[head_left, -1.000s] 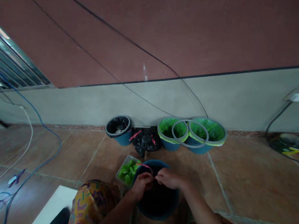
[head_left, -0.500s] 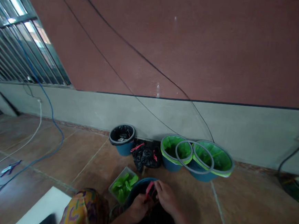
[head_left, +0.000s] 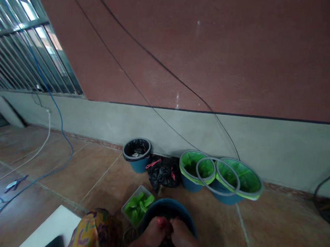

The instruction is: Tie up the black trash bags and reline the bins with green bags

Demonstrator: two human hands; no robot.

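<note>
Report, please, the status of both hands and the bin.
Left hand closed on pink strip. Right hand curled close by, hold unclear. Blue bin below both hands. Clear tub close beside it.

Just left of the near bucket [head_left: 180, 205] sits a tub [head_left: 131, 198] (leaves [head_left: 138, 207] inside it); behind the bucket lies a bag [head_left: 164, 173].

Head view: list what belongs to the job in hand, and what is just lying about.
Seems part of the job:
left hand and right hand, over the blue bin
red thing at the left hand, too blurred to name
perhaps the green-lined bins by the wall

Seems just lying about:
blue cable on the floor
white cable
white board, lower left
</note>
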